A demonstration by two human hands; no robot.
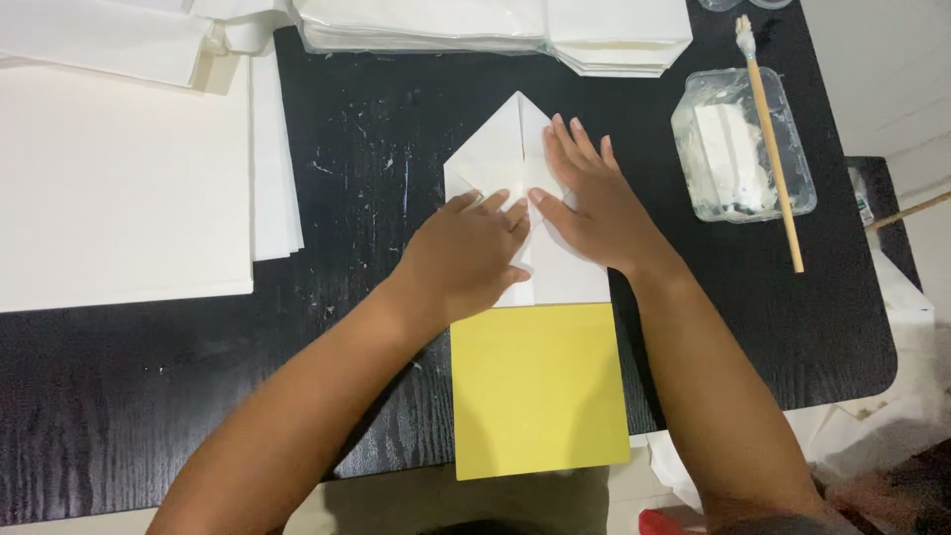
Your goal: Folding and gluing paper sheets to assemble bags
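Observation:
A white sheet of paper (500, 149), folded to a point at its far end, lies on the black table (149, 376). My left hand (466, 253) presses flat on its lower left part, fingers together. Beside it, my right hand (594, 203) lies flat on the right flap, with the fingers spread toward the point. The fingertips of both hands nearly meet along the centre fold. A yellow square sheet (540, 391) sits just below the white paper, hanging a little over the table's near edge.
A big stack of white sheets (119, 178) fills the left side. More folded white paper (495, 25) is piled along the far edge. At the right, a clear plastic tub of white paste (738, 149) has a wooden brush (773, 139) resting across it.

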